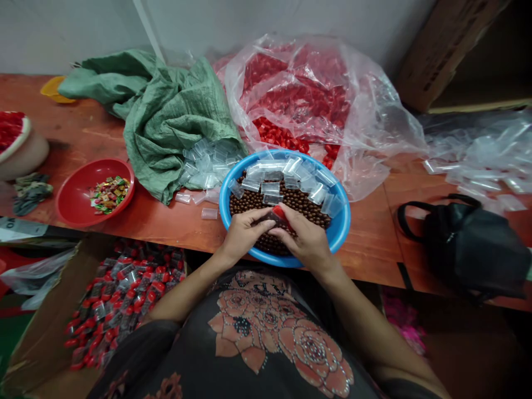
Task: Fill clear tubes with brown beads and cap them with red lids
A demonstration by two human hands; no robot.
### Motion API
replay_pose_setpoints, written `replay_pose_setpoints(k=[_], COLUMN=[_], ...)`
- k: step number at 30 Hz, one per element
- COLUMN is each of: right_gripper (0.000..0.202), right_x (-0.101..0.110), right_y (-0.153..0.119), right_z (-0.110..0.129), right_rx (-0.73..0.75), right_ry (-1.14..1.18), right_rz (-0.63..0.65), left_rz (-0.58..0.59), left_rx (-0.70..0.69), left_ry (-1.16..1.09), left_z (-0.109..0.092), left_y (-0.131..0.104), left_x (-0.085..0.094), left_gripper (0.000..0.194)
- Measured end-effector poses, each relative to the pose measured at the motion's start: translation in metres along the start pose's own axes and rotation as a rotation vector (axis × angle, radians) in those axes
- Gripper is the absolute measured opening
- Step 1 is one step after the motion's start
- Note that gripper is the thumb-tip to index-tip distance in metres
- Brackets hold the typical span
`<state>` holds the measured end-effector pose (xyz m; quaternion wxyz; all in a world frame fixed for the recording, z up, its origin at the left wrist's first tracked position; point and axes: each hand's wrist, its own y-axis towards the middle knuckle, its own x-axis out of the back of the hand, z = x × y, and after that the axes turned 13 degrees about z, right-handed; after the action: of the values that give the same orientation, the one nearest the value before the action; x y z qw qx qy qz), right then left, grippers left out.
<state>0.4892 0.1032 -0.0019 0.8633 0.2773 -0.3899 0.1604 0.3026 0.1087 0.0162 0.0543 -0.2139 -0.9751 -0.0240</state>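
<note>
Over a blue basin, my left hand pinches one side of a small clear plastic container with dark contents. My right hand is closed around its other side, with a red cap showing by the fingertips. Part of the container is hidden by the fingers. Brown round balls fill the basin below both hands. Several clear empty containers lie on top of the balls toward the far rim.
Behind the basin sits a clear plastic bag of red caps. Left of it are a green cloth sack and a red bowl of wrapped sweets. A black bag lies right. Below the table, a cardboard box holds filled, red-capped containers.
</note>
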Motion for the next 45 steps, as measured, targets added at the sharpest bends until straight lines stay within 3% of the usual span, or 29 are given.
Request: replay_pose_setpoints(k=[4, 7, 10, 13, 17, 24, 29, 33, 36, 39, 42, 45], right_gripper=[0.08, 0.077, 0.075, 0.075, 0.075, 0.067, 0.066, 0.067, 0.065, 0.071, 0.084, 0.065], right_x=[-0.002, 0.002, 0.007, 0.01, 0.009, 0.012, 0.014, 0.009, 0.009, 0.014, 0.017, 0.015], right_y=[0.0, 0.002, 0.004, 0.006, 0.006, 0.004, 0.005, 0.003, 0.002, 0.001, 0.0, 0.0], right_z=[0.0, 0.003, 0.006, 0.009, 0.011, 0.01, 0.011, 0.01, 0.009, 0.005, -0.003, -0.012], right_rx=[0.061, 0.093, 0.147, 0.198, 0.266, 0.222, 0.192, 0.247, 0.254, 0.18, -0.026, -0.173], right_ry=[-0.094, -0.098, -0.19, -0.259, -0.283, -0.103, -0.05, -0.145, -0.152, -0.028, 0.298, 0.723], right_rz=[0.019, -0.013, -0.036, -0.044, -0.07, -0.011, 0.041, 0.017, 0.027, 0.114, 0.215, 0.275], left_rz=[-0.016, 0.013, 0.124, 0.12, -0.046, 0.068, 0.046, 0.039, 0.086, 0.143, 0.169, 0.186], left_rx=[0.009, 0.118, 0.287, 0.327, 0.32, 0.22, 0.118, 0.144, 0.187, 0.19, 0.138, 0.131], left_ry=[0.003, -0.313, -0.688, -0.802, -0.818, -0.839, -0.574, -0.366, -0.375, -0.476, -0.59, -0.599], left_z=[-0.01, -0.015, -0.015, -0.016, -0.023, -0.023, -0.014, -0.011, -0.012, -0.014, -0.016, -0.016], left_y=[-0.006, -0.002, 0.007, 0.013, 0.012, 0.009, 0.006, 0.003, 0.004, 0.007, 0.008, 0.006], left_x=[-0.002, -0.006, -0.015, -0.029, -0.043, -0.04, -0.036, -0.035, -0.034, -0.031, -0.024, -0.019], left_gripper=[0.035, 0.047, 0.071, 0.066, 0.045, 0.052, 0.053, 0.062, 0.07, 0.071, 0.061, 0.06])
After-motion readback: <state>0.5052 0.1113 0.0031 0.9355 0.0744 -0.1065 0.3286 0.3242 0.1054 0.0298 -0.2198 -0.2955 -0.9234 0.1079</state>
